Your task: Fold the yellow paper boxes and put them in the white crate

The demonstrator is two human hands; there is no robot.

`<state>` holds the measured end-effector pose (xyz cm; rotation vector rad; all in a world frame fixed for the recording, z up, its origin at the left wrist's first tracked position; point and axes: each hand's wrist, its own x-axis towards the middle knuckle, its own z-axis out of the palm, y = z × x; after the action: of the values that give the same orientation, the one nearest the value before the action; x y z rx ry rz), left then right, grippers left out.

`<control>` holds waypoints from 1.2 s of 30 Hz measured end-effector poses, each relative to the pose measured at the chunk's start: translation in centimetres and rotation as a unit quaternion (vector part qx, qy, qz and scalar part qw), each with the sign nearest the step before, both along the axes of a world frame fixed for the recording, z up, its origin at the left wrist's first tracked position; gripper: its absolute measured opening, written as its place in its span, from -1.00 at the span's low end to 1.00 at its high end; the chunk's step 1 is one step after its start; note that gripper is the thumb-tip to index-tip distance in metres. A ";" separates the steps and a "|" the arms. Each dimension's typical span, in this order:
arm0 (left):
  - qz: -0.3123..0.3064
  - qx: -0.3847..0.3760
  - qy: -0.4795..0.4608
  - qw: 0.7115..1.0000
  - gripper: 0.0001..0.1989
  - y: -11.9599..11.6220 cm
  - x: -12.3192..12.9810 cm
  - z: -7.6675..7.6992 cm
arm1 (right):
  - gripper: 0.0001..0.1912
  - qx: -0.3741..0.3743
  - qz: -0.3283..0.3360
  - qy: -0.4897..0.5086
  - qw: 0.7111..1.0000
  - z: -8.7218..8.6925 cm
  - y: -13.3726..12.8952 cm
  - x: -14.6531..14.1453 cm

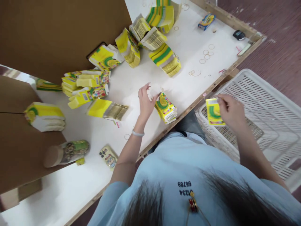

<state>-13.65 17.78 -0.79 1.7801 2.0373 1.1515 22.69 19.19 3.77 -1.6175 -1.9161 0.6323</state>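
Observation:
My right hand (231,111) pinches a small yellow and green carton (214,112) by its edge, above the near end of a white plastic basket (277,94). On the table, my left hand (146,102) has its fingers spread and curved. Its thumb reaches the top edge of a small stack of flat yellow cartons (166,108) close to the table edge; I cannot tell whether it presses on them. Left of that hand, a fanned bundle of flat yellow cartons (107,109) lies on the white tabletop (131,78).
More carton bundles (164,59) lie across the far table and beside brown cardboard boxes (58,31). A lidded jar (68,153) and a phone (108,157) are at left. Rubber bands (207,54), a blue box (206,21) and a black object (239,34) are at far right. A wooden rim borders the table.

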 end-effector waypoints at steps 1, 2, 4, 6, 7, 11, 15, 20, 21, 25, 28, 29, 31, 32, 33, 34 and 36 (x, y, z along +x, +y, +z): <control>0.015 -0.012 -0.008 1.000 -0.38 1.8 -0.8 -0.6 | -0.56 0.025 -0.019 -0.089 0.996 0.2 0.6 1.4; 0.021 -0.032 -0.014 0.999 -0.43 3.3 -1.4 -1.1 | -0.52 0.044 -0.029 -0.161 0.986 0.3 1.0 2.4; 0.017 -0.066 -0.013 0.998 -0.64 5.5 -2.3 -1.9 | -0.43 0.076 -0.034 -0.232 0.969 0.3 1.2 3.1; -0.001 -0.067 0.002 0.998 -0.71 6.6 -3.0 -2.1 | -0.38 0.092 -0.013 -0.223 0.970 0.1 0.8 2.2; -0.016 -0.051 0.013 0.998 -0.68 6.7 -3.2 -1.8 | -0.38 0.093 0.004 -0.202 0.975 0.0 0.7 1.2; -0.073 0.048 0.037 0.995 -0.47 5.4 -3.1 0.9 | -0.37 0.109 0.090 -0.070 0.988 -0.6 1.0 -4.7; -0.083 0.059 -0.038 0.994 -0.36 2.1 0.1 4.9 | -0.36 0.186 0.162 0.049 0.968 -0.6 1.9 -11.8; -0.035 0.085 -0.125 0.988 -0.44 -2.6 4.4 7.9 | -0.56 0.213 0.215 0.125 0.945 -0.5 1.0 -16.8; -0.024 0.093 -0.140 0.986 -0.46 -3.4 4.8 8.1 | -0.61 0.217 0.220 0.138 0.941 -0.5 0.7 -17.0; -0.074 0.111 -0.185 0.974 -0.47 -5.7 5.9 7.2 | -0.69 0.223 0.205 0.208 0.930 -0.1 -0.8 -16.2; -0.189 0.069 -0.183 0.962 -0.13 -7.0 7.3 5.5 | -0.65 0.157 0.146 0.273 0.938 0.6 -2.1 -15.9; -0.213 0.043 -0.185 0.958 -0.15 -7.3 7.8 4.9 | -0.62 0.121 0.127 0.294 0.940 0.8 -2.5 -15.9; -0.227 0.010 -0.196 0.954 -0.30 -7.8 8.7 4.0 | -0.58 0.046 0.101 0.334 0.936 0.9 -3.2 -16.1; -0.219 0.006 -0.205 0.954 -0.36 -7.9 9.0 3.7 | -0.58 0.015 0.091 0.353 0.931 0.9 -3.4 -16.1; -0.204 0.012 -0.215 0.955 -0.40 -8.0 9.2 3.4 | -0.58 -0.009 0.084 0.369 0.926 0.9 -3.6 -16.1; -0.188 0.022 -0.226 0.956 -0.41 -8.0 9.3 3.3 | -0.59 -0.027 0.081 0.380 0.921 0.9 -3.7 -16.1; -0.174 0.036 -0.249 0.952 -0.36 -8.0 9.5 3.1 | -0.59 -0.046 0.086 0.393 0.914 0.8 -3.9 -16.0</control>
<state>-4.18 9.78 2.32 1.5809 1.3516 1.3937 6.73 15.28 4.58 -0.9971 -1.4237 1.2381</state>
